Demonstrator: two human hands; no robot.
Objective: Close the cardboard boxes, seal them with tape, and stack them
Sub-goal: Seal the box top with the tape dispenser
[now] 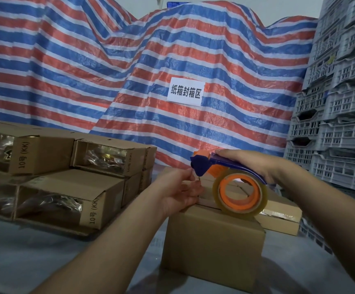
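- Nearest the camera, two bare forearms reached forward over a grey table (pixel 23 257) toward a closed cardboard box (pixel 212 249) standing near the table's front edge.
- On top of that box rested a tape dispenser (pixel 225 168), blue-framed with orange parts, its roll of clear tape (pixel 241 193) touching the box's top along the flap seam.
- The right hand (pixel 255 166) gripped the dispenser from above, fingers curled round the blue handle.
- The left hand (pixel 181 192) lay against the box's left top edge, palm turned up; thumb and forefinger pinched something just beneath the dispenser's blue nose, apparently the free tape end, though the tape itself was too clear to make out.
- Just behind and to the right of the box being taped lay a low stack of sealed boxes (pixel 282 219), shiny tape visible along one edge.
- To the left, well apart from the hands, sat open boxes (pixel 66 187) on their sides in two layers, printed "10号 (KK)", with plastic-wrapped contents showing through the open ends.
- Behind everything hung a red, blue and white striped tarpaulin (pixel 87 71) carrying a white paper sign (pixel 186 91) with black Chinese characters.
- Grey plastic crates (pixel 340 102) were piled high along the right side.
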